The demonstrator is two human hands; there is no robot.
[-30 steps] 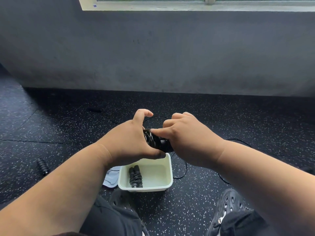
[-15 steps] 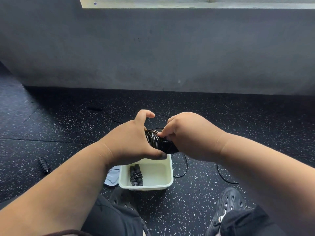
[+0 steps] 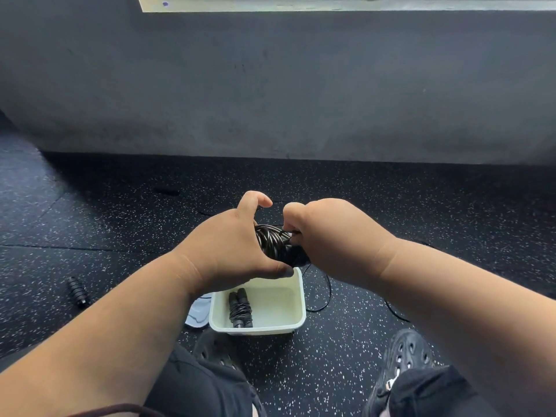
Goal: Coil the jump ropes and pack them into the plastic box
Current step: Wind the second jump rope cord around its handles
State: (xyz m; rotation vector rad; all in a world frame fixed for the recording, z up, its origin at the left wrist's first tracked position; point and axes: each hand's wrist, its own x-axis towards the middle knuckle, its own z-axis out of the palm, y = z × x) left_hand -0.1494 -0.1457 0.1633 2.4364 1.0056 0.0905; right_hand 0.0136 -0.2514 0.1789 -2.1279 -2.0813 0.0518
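Note:
A black jump rope bundle (image 3: 275, 243) sits between both hands, its cord wound in tight turns around the handles. My left hand (image 3: 231, 248) grips the bundle's left end. My right hand (image 3: 328, 236) pinches the cord at the bundle's right side. A loose tail of the cord (image 3: 326, 291) hangs to the floor on the right. Just below the hands stands the cream plastic box (image 3: 296, 322) on the floor, holding one coiled black jump rope (image 3: 239, 308) at its left side.
Another black handle (image 3: 77, 291) lies on the speckled rubber floor at the left. A pale lid (image 3: 197, 314) pokes out left of the box. My black shoes (image 3: 409, 356) and knees frame the box. A grey wall rises behind, and a small dark object (image 3: 166, 191) lies near it.
My right hand has swung over the bundle toward the far side, laying on more turns. More wound cord shows on the bundle, and the loose tail on the floor has shortened.

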